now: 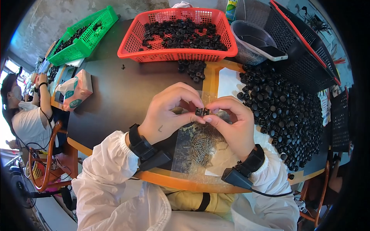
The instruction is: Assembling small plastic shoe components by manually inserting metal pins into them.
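Over the near part of the table, my left hand (165,109) and my right hand (233,119) meet, thumbs and fingertips pinched. Between them is a small black plastic part (199,112), its left side in my left fingers and its right side in my right. I cannot tell whether it is one piece or two touching. Below my hands, a pile of small metal screws (202,148) lies on a clear plastic sheet (180,154). To the right spreads a large heap of round black caps (283,115). Several black round pieces (194,71) lie beyond my hands.
A red basket (177,57) of black parts stands at the back. Behind the heap are a clear tub (246,56), a phone (271,52) and a black crate (300,57). A tissue pack (79,92) and a green basket (86,44) are left, near a seated person (32,115).
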Demonstrator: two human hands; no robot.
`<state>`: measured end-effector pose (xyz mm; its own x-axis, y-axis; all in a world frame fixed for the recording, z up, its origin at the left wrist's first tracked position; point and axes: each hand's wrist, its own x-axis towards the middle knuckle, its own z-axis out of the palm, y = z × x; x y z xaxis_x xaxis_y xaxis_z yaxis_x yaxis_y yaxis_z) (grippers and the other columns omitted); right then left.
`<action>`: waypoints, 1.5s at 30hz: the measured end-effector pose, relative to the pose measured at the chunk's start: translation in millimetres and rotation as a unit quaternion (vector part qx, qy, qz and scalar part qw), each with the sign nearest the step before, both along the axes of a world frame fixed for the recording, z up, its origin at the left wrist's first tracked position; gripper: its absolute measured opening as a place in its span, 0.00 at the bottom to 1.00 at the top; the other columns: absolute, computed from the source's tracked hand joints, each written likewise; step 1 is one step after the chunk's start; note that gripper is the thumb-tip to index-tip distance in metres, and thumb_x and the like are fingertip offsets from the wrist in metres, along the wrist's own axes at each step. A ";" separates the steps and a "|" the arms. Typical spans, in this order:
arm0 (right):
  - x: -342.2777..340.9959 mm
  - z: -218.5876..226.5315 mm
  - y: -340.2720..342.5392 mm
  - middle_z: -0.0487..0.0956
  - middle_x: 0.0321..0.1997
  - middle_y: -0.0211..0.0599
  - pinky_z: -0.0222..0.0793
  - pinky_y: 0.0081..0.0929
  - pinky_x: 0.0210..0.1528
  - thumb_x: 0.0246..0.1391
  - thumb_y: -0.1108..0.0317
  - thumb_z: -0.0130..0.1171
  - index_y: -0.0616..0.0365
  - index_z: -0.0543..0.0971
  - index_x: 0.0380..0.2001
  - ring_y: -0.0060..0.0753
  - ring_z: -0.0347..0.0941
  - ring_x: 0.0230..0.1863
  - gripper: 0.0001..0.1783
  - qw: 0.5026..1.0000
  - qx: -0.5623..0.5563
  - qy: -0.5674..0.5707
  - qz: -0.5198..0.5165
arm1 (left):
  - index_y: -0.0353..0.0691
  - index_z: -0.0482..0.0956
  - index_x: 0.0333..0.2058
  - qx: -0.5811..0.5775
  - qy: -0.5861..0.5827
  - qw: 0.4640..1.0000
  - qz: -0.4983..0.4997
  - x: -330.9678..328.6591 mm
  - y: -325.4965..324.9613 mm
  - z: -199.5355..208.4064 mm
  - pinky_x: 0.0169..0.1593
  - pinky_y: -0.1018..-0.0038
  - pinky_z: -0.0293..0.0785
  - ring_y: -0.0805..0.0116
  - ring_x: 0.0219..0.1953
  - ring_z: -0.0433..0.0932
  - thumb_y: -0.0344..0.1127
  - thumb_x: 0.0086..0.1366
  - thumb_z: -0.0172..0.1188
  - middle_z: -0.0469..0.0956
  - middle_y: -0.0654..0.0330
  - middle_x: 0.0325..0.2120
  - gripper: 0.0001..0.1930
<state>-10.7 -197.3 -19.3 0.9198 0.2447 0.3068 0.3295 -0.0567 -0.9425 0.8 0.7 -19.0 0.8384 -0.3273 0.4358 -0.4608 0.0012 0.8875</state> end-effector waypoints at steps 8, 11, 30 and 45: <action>-2.1 -0.4 1.7 0.79 0.34 0.31 0.69 0.20 0.42 0.44 0.77 0.67 0.61 0.80 0.36 0.22 0.74 0.36 0.13 0.998 0.021 0.049 0.023 | 0.37 0.78 0.35 0.060 -0.067 0.996 0.000 1.5 0.5 6.3 0.37 0.78 0.77 0.72 0.35 0.76 0.20 0.47 0.69 0.73 0.60 0.36 0.15; -5.1 5.2 4.3 0.78 0.33 0.29 0.68 0.17 0.41 0.45 0.78 0.67 0.62 0.79 0.37 0.18 0.72 0.36 0.14 0.992 0.084 0.092 0.030 | 0.36 0.78 0.35 0.065 -0.070 0.995 0.007 0.8 1.3 3.7 0.39 0.76 0.76 0.70 0.37 0.76 0.20 0.46 0.70 0.74 0.59 0.36 0.15; -7.9 7.1 0.7 0.79 0.31 0.30 0.70 0.16 0.38 0.44 0.78 0.69 0.62 0.79 0.32 0.17 0.74 0.34 0.10 0.995 0.070 0.071 0.000 | 0.30 0.82 0.38 -0.026 0.075 0.997 -0.019 -5.5 1.0 6.4 0.40 0.78 0.78 0.70 0.38 0.79 0.20 0.50 0.68 0.77 0.54 0.39 0.14; -2.7 4.6 4.9 0.77 0.36 0.31 0.73 0.21 0.45 0.46 0.82 0.65 0.64 0.78 0.40 0.21 0.74 0.39 0.16 0.973 0.154 0.141 0.101 | 0.37 0.85 0.37 0.022 -0.005 1.000 -0.015 -5.5 0.0 6.1 0.33 0.82 0.76 0.74 0.31 0.76 0.16 0.51 0.64 0.70 0.62 0.32 0.14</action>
<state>-13.4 -192.4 -14.7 0.9206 0.3660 0.1365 0.0305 0.2811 -0.9592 -4.7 0.7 -12.9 0.8229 -0.3719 0.4296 -0.4708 -0.0231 0.8819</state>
